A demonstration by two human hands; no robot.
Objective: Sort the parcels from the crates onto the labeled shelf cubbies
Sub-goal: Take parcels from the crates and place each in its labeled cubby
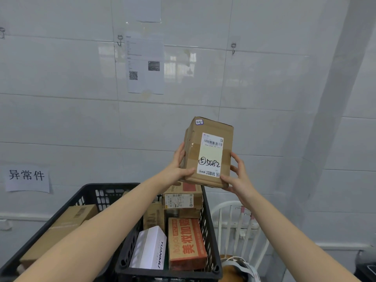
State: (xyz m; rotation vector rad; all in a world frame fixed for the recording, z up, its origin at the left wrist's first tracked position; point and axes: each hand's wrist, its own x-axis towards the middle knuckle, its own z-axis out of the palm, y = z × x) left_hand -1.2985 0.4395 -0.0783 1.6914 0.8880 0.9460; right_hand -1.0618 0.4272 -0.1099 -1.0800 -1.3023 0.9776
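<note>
A brown cardboard parcel [207,139] is held up in front of the tiled wall, above the crates. Its white shipping label faces me with a barcode and the handwritten mark "5 5082". My left hand [179,165] grips the parcel's left side, thumb along the lower front edge. My right hand [238,176] holds its right side and lower right corner. Below, a black plastic crate [209,231] holds several parcels: an orange-printed carton [186,243], a white box [150,247] and brown boxes.
A second black crate [85,192] on the left holds a long brown box [67,222]. A white chair [236,222] stands right of the crates. A paper sign [27,178] and a printed notice [145,64] hang on the wall, with hooks above.
</note>
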